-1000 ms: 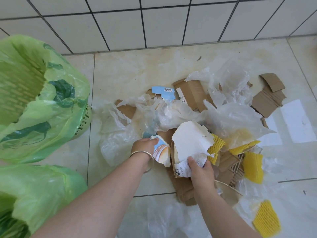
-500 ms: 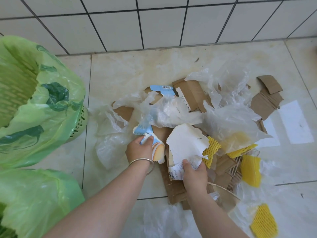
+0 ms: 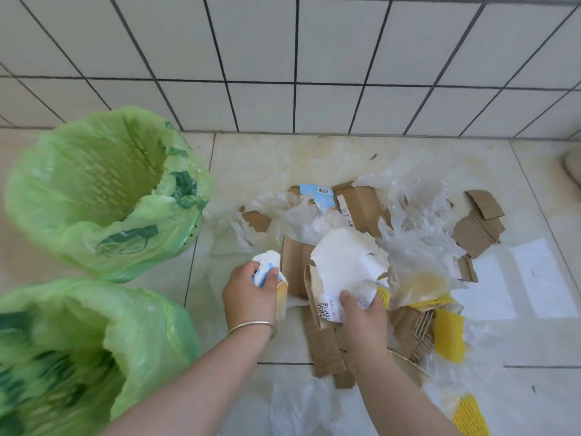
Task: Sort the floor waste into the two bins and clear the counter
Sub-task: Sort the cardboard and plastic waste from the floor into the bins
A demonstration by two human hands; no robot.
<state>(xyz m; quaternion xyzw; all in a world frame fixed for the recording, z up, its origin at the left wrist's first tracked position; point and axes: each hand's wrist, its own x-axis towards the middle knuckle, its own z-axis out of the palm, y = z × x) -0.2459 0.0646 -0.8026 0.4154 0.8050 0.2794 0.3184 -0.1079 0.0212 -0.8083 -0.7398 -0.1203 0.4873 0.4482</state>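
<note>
1. Left hand (image 3: 250, 292): curled round a crumpled blue-and-white wrapper (image 3: 267, 272), at the left edge of the waste pile; metal bangle (image 3: 253, 326) on wrist.
2. Right hand (image 3: 361, 313): pinching torn white paper (image 3: 345, 262) with a QR label, above brown cardboard strips (image 3: 323, 350).
3. Far bin (image 3: 94, 190), near bin (image 3: 78, 350): green liners, left of the pile, side by side.
4. Pile: clear plastic film (image 3: 418, 247), yellow foam netting (image 3: 449, 338), cardboard scraps (image 3: 478, 225) on the tiled floor (image 3: 283, 158).

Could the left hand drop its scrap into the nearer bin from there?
Probably yes. The left hand grips a scrap beside the nearer bin, whose mouth gapes open; nothing lies between them.
</note>
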